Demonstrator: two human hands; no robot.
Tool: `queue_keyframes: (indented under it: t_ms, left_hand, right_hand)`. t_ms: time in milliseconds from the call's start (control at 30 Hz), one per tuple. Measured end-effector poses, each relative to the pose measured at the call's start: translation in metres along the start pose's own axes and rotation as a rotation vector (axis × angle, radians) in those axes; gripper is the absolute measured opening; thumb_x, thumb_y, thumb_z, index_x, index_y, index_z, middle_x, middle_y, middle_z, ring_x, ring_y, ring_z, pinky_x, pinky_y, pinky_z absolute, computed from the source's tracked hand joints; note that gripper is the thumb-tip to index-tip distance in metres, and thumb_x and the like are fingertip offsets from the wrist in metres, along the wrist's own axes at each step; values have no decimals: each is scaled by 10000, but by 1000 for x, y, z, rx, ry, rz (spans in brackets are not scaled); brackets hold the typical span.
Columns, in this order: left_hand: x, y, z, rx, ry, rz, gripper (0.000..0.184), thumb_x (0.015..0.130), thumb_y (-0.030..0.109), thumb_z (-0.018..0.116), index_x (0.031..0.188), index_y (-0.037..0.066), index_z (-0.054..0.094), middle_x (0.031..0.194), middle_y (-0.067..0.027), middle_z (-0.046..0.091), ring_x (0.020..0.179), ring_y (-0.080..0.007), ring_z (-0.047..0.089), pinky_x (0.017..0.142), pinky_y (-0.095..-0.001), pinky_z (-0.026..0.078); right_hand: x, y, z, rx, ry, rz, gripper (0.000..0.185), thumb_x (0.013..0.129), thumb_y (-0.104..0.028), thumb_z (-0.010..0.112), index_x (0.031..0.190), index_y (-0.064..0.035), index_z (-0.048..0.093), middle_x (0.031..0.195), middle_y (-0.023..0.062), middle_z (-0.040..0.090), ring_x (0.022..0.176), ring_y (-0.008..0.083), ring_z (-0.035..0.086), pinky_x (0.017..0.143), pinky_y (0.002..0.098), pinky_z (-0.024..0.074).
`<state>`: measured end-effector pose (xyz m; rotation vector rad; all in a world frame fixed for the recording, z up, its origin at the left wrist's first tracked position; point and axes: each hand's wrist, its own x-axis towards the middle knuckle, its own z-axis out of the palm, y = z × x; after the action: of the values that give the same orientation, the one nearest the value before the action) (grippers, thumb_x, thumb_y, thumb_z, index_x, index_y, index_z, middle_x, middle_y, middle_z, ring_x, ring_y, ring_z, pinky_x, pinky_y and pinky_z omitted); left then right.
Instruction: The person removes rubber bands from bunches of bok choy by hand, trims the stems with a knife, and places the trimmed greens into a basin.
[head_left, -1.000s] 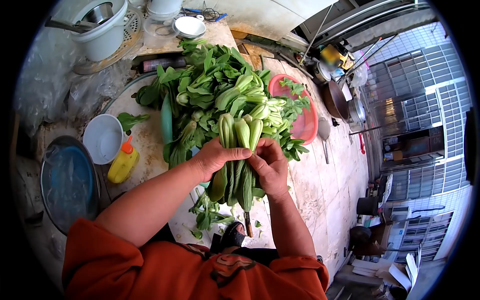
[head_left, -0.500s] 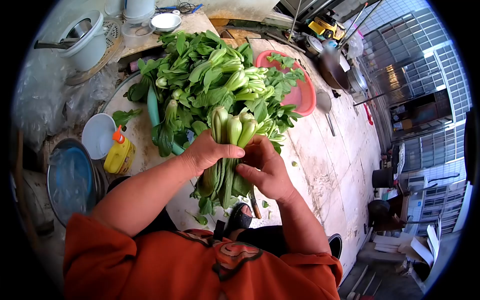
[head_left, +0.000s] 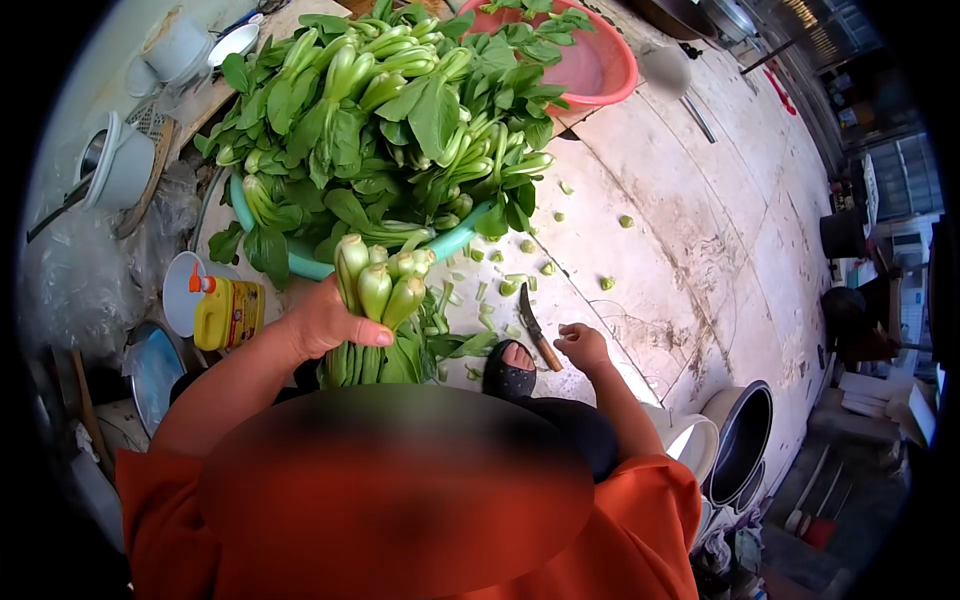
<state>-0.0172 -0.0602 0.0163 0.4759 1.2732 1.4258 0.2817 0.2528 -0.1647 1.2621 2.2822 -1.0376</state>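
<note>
My left hand (head_left: 325, 318) is wrapped round a bunch of bok choy (head_left: 375, 290), its pale stem ends up and its leaves hanging down. To the right, my right hand (head_left: 582, 345) is away from the bunch, beside the wooden handle of a curved knife (head_left: 540, 335) on the floor; its fingers are curled, and whether they touch the handle is unclear. A large heap of bok choy (head_left: 370, 110) fills a green basin (head_left: 458, 238) beyond my hands. Cut stem pieces (head_left: 548, 268) and loose leaves (head_left: 470, 345) are scattered near the knife.
A pink basin (head_left: 615, 75) with greens stands at the top. On the left are a yellow bottle (head_left: 228, 312), a white bucket (head_left: 125, 165) and a blue basin (head_left: 155, 375). Pots (head_left: 740, 440) stand at the lower right. My sandalled foot (head_left: 510, 372) is near the knife.
My right hand has left the bunch and moved down to the right, near the knife. My left hand alone keeps the bunch, now further left. The view has tilted down, showing more floor.
</note>
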Motion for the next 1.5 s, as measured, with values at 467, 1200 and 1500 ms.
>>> queue_keyframes:
  t_ms: [467,1200,1500]
  left_hand:
    - [97,-66,54,333,-95,-371,546,676,125,787,1172,7,590,1077,-69,628,990,-166,574,907,-315,451]
    - [104,-81,68,99,-58,-620,604,666,28,765,1235,22,562,1120,-71,626,1010,-188,594,893,-338,486]
    - [96,-94,60,185,-145,-611,491,665,72,785,1125,33,620,965,-38,643,884,-154,606,800,-315,506]
  right_hand:
    - [26,72,81,-204,7,43,244,784,-227,596,955,-54,585,1049,192,618,972,363,615,845,457,508]
    - [-26,-43,37,572,-77,-826,170,719,-135,649,829,-57,545,705,98,535,648,279,564,612,338,463]
    - [-25,-42,43,382,-113,-817,197,722,-248,650,766,-109,518,709,106,571,689,349,593,611,434,483]
